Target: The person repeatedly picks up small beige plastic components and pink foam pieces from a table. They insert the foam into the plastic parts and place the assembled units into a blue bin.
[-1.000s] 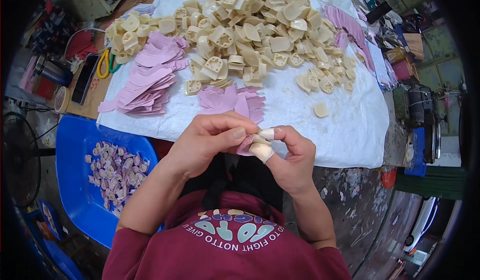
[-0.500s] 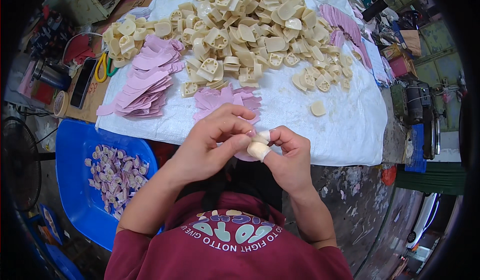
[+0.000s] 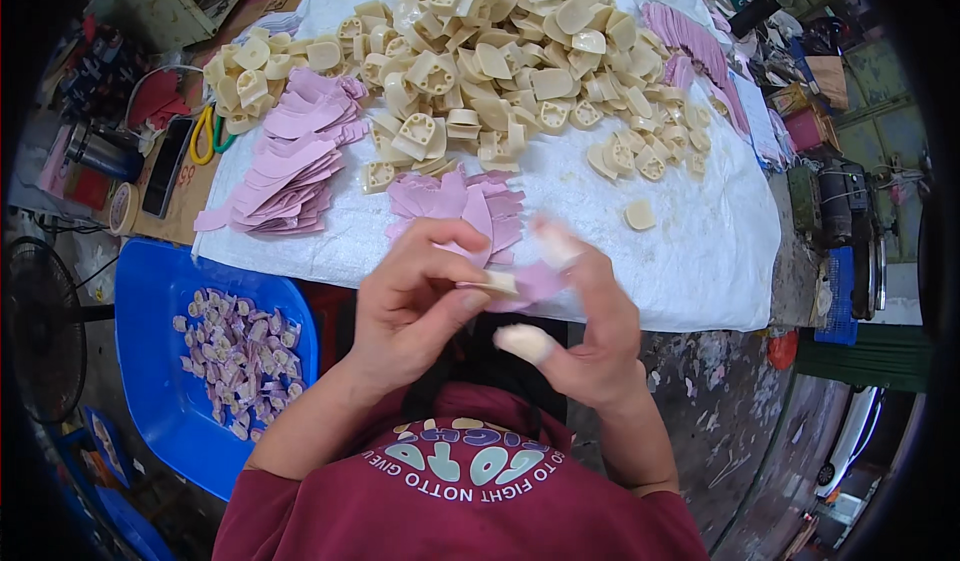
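Note:
In front of my body, my left hand (image 3: 415, 281) pinches a small cream plastic shoe heel (image 3: 500, 282) between thumb and fingers. A thin pink piece of material (image 3: 537, 285) extends from the heel toward my right hand. My right hand (image 3: 590, 331) has its thumb and fingers spread apart, with pale wraps on the thumb tip and a fingertip. Its fingers are blurred by motion, and whether they touch the pink piece is unclear. Just beyond, a loose cluster of pink pieces (image 3: 450, 201) lies on the white cloth (image 3: 690, 271).
A large pile of cream heels (image 3: 500, 71) covers the table's middle, with one single heel (image 3: 640, 215) apart. Pink stacks (image 3: 290, 171) lie left. A blue tub (image 3: 150, 361) holds pink-wrapped heels (image 3: 240, 351). Scissors (image 3: 203, 136), a phone (image 3: 167, 166) and tape roll (image 3: 122, 209) sit at left.
My right hand has let go and swung open, away from my left hand. The pink piece now shows stretched out to the right of the heel, which stays in my left hand.

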### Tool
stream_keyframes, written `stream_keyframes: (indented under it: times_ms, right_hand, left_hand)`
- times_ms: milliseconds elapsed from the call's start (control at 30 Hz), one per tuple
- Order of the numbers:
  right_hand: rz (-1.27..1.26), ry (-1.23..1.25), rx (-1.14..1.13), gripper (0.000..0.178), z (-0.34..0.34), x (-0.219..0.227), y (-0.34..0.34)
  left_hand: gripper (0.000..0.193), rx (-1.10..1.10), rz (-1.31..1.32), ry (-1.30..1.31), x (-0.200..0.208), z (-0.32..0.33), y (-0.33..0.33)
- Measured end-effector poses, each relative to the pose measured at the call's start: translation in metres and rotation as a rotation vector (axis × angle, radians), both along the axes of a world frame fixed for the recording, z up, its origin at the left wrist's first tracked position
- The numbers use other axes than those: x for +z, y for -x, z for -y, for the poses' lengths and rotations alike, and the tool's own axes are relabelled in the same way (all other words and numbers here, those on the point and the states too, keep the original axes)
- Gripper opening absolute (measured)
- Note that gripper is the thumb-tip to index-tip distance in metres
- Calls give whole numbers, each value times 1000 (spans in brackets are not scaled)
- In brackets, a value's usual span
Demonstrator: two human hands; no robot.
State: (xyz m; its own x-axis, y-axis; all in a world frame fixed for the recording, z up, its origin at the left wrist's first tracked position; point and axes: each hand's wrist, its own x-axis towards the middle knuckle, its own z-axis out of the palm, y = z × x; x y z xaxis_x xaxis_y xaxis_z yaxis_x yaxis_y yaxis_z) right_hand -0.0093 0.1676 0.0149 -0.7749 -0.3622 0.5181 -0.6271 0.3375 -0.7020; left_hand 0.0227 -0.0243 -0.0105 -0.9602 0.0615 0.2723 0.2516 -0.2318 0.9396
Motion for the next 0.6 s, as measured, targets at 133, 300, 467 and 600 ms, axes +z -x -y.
stream_keyframes:
  times_ms: [133, 300, 467, 600]
  right_hand:
    - [621, 640, -92, 63, 5, -12, -22]
    - [987, 942, 140, 26, -7, -21, -28]
    - [861, 759, 80, 22, -6, -8, -29]
    - [749, 610, 7, 23, 1, -1, -30]
  left_hand:
    - [21, 96, -290, 98, 0, -4, -1]
    - [31, 47, -531, 454, 17, 2, -2]
    - [32, 81, -536, 560, 14, 1, 2]
    - [30, 114, -534, 611, 12, -6, 8]
